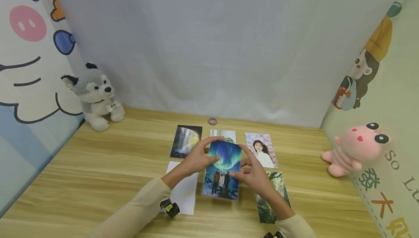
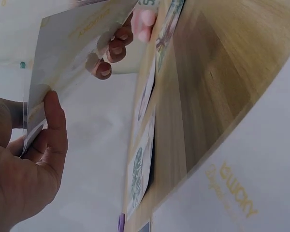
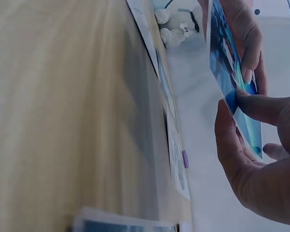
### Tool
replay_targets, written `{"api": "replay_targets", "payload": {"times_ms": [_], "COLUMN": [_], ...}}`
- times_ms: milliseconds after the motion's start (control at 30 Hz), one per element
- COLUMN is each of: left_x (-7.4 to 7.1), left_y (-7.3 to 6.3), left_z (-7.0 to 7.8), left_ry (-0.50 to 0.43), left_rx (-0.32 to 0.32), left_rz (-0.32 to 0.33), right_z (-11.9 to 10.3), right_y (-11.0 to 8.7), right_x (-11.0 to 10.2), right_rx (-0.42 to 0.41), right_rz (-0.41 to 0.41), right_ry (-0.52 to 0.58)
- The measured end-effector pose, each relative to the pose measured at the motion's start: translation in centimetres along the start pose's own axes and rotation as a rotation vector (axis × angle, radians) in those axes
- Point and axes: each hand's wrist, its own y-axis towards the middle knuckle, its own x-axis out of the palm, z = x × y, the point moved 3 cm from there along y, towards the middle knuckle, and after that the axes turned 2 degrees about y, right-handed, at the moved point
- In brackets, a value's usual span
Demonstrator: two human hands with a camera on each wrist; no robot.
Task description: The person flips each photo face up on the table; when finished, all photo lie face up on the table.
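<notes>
In the head view, both hands hold up a photo print (image 1: 226, 158) of three people under green and blue northern lights. My left hand (image 1: 199, 158) pinches its left edge, thumb across the front. At the right edge, my right hand (image 1: 254, 175) grips it the same way, thumb on the front and fingers behind. The left wrist view shows the print's white, glossy back (image 2: 63, 53) with faint gold lettering. Below and around it lie a waterfall photo (image 1: 186, 141), a partly covered leaf picture (image 1: 227, 134), a portrait (image 1: 262, 150), a green forest photo (image 1: 273, 198) and a white sheet (image 1: 183, 190).
A purple ring (image 1: 212, 121) lies near the back of the wooden table (image 1: 131, 158). A grey plush husky (image 1: 96, 98) sits at the back left corner, and a pink plush toy (image 1: 355, 149) is at the right. A pale curtain (image 1: 209, 49) hangs behind.
</notes>
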Motion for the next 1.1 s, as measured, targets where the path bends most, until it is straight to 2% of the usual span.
{"api": "replay_targets", "payload": {"times_ms": [133, 367, 467, 600, 700, 833, 1100], "left_x": [-0.1, -0.1, 0.2, 0.6, 0.7, 0.8, 1.2], "left_y": [0.0, -0.3, -0.4, -0.5, -0.6, -0.9, -1.2], "left_z": [-0.3, -0.8, -0.9, -1.0, -1.2, -1.6, -2.4], "left_ry": [-0.002, 0.021, 0.082, 0.212, 0.282, 0.335, 0.421], "left_rx": [0.017, -0.015, -0.005, 0.018, 0.001, -0.03, -0.019], "left_rz": [0.029, 0.05, 0.05, 0.037, 0.009, -0.022, -0.067], "right_z": [0.1, 0.7, 0.9, 1.1, 1.3, 1.6, 2.0], "right_y": [-0.8, -1.8, -2.2, -2.8, -3.3, -3.7, -4.3], "right_x": [0.2, 0.4, 0.5, 0.4, 0.4, 0.3, 0.2], "right_rx": [-0.01, -0.025, -0.024, -0.016, 0.003, 0.044, 0.095], "right_rz": [-0.027, -0.083, -0.1, -0.128, -0.145, -0.165, -0.201], "right_ry": [-0.038, -0.051, -0.047, -0.046, -0.05, -0.049, -0.037]}}
